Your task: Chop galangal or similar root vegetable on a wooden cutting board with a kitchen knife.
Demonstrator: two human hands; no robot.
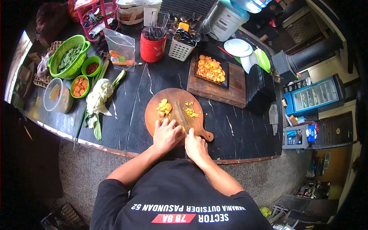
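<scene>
A round wooden cutting board (152, 115) with a short handle lies before me on the black table. My right hand (197, 146) grips a kitchen knife (181, 113), whose blade points away from me across the board. Close by on the left, my left hand (168, 135) rests on the board with bent fingers. A small yellow piece (183, 129) shows at its fingers beside the blade; the rest of it is hidden. Peeled yellow root chunks (164, 107) lie beyond my left hand. To the right of the blade are finely cut yellow bits (190, 112).
Beyond the board, a black tray of sliced carrots (211, 69) sits on a thick wooden block (217, 92), beside stacked black trays (260, 89). Cauliflower (100, 95), small green bowls (80, 86) and a green basket of leaves (69, 57) stand left. A red cutlery container (153, 47) is behind.
</scene>
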